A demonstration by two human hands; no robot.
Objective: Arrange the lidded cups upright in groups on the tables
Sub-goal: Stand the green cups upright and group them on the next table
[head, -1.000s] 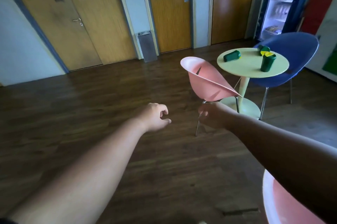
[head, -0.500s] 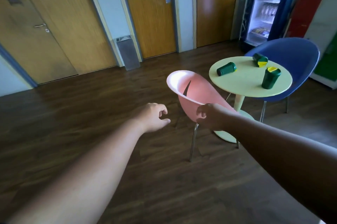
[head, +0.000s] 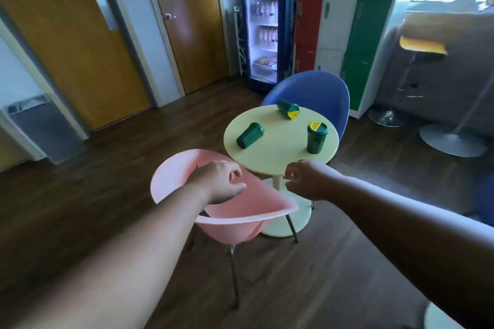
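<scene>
Surroundings: a pink chair (head: 227,211) stands near, between the person and the round table (head: 278,154); its seat reaches under the table's near edge. A blue chair (head: 320,90) stands at the far side of the table. Behind it are a drinks fridge (head: 263,18) and coloured lockers (head: 336,7); wooden doors (head: 80,42) are at the far left, and a yellow stool (head: 422,45) is at the far right.
Left hand (head: 222,181): it hovers over the pink chair's seat, fingers loosely curled, holding nothing.
Right hand (head: 307,179): it is at the near edge of the table, fingers loosely bent, holding nothing.
Left cup (head: 250,135): it lies on its side on the left part of the table; the long axis runs from near-left to far-right, lid end at far right.
Far cup (head: 288,109): it lies on its side at the far edge, the yellow-green lid turned to the near right.
Right cup (head: 316,137): it stands upright on the right part of the table, lid on top, well apart from the other two.
</scene>
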